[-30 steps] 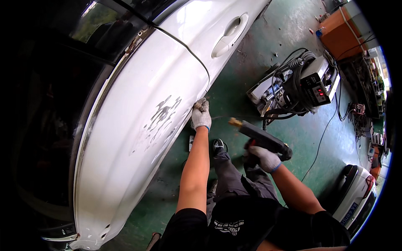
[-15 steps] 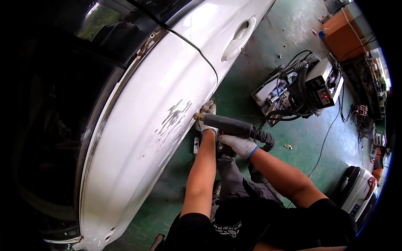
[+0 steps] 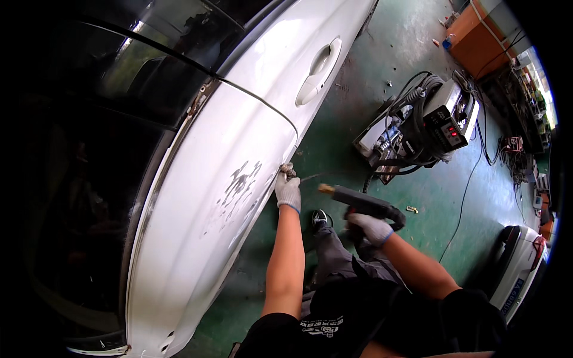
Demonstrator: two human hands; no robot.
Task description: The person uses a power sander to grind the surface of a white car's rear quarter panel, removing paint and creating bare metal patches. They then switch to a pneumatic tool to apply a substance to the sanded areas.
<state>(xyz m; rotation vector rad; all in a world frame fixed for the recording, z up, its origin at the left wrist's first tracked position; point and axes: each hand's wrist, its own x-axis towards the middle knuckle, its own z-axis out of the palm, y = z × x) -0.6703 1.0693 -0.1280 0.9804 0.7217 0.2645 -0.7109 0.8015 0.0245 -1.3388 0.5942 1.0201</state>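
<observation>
Where the dark window glass (image 3: 77, 215) ends at left, a white car body panel (image 3: 179, 250) begins, its side running diagonally up the view. Mid-panel: a patch of grey streaks (image 3: 240, 184) showing through the white. Just right of the patch, the gloved left hand (image 3: 289, 190) is at the panel's edge, fingers curled together; cannot tell what, if anything, they grip. Above it, a white door handle (image 3: 319, 74). Farther right, a pistol-grip tool (image 3: 365, 204) with a brass-coloured tip (image 3: 326, 189) points toward the panel, well apart from it; the gloved right hand (image 3: 371, 228) is clamped around its grip. Beyond: a machine (image 3: 447, 122) with red-lit display and coiled cables (image 3: 418, 128) on the green floor (image 3: 436, 238). Far right, lower: a second white car (image 3: 518, 262).
</observation>
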